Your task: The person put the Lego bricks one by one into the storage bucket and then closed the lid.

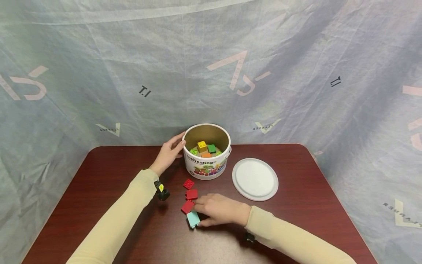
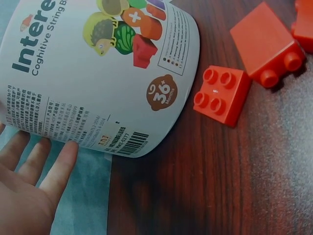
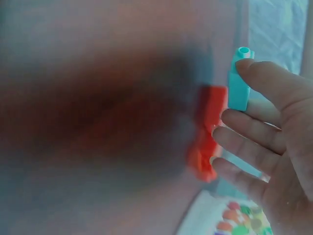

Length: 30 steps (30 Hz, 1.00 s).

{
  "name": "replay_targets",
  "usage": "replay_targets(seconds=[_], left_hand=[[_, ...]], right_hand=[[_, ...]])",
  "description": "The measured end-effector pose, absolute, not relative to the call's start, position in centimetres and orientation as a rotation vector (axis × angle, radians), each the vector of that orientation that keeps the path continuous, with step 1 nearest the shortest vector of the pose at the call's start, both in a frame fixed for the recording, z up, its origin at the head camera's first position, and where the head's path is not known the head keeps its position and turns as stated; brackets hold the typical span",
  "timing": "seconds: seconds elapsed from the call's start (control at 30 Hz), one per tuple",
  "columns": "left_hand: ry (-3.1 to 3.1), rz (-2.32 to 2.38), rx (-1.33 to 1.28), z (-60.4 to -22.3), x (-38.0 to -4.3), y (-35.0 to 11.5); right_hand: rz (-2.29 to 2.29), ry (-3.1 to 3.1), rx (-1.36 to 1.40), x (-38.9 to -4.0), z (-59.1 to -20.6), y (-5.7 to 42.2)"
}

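My left hand [image 1: 167, 154] rests against the left side of a white bucket [image 1: 206, 167], its fairly straight fingers [image 2: 61, 169] touching the printed wall. Inside the bucket are a yellow brick [image 1: 202, 146], a green brick [image 1: 211, 149], an orange brick [image 1: 206, 155] and some lime-green ones. With thumb and index finger, my right hand [image 1: 220, 209] pinches a light blue brick [image 1: 193, 219] low over the table; its other fingers extend beside the red bricks. Three red bricks lie in front of the bucket: a square one [image 1: 188, 184], a middle one [image 1: 192, 194] and a near one [image 1: 187, 206].
A round white lid [image 1: 255, 179] lies on the dark red-brown table [image 1: 296, 183], right of the bucket. Grey printed cloth [image 1: 184, 73] hangs behind and at both sides. Much of the right wrist view is blurred.
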<state>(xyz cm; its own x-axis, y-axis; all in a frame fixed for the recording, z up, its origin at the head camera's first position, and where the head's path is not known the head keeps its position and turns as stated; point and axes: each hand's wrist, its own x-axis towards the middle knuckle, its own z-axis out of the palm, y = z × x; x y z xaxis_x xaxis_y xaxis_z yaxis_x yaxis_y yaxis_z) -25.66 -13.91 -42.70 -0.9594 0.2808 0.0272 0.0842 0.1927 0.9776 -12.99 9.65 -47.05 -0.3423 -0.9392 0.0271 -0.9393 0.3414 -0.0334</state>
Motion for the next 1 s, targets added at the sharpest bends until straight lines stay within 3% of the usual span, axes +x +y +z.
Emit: replay_targets(seconds=[0.27,0.7,1.0], left_hand=[[2.302,1.864,0.349,-42.4,-25.5,-13.8],[2.315,1.891,0.364,-45.8,-27.5,-14.4],[2.351,1.878,0.361,-45.8,-27.4,-14.3]], right_hand=[[0.221,-2.546,1.690,-14.9,-43.7,11.5],[0.258,-2.472,1.518,-18.4,-37.0,13.3],[0.294,-2.619,1.441,-21.4,-35.0,13.8]])
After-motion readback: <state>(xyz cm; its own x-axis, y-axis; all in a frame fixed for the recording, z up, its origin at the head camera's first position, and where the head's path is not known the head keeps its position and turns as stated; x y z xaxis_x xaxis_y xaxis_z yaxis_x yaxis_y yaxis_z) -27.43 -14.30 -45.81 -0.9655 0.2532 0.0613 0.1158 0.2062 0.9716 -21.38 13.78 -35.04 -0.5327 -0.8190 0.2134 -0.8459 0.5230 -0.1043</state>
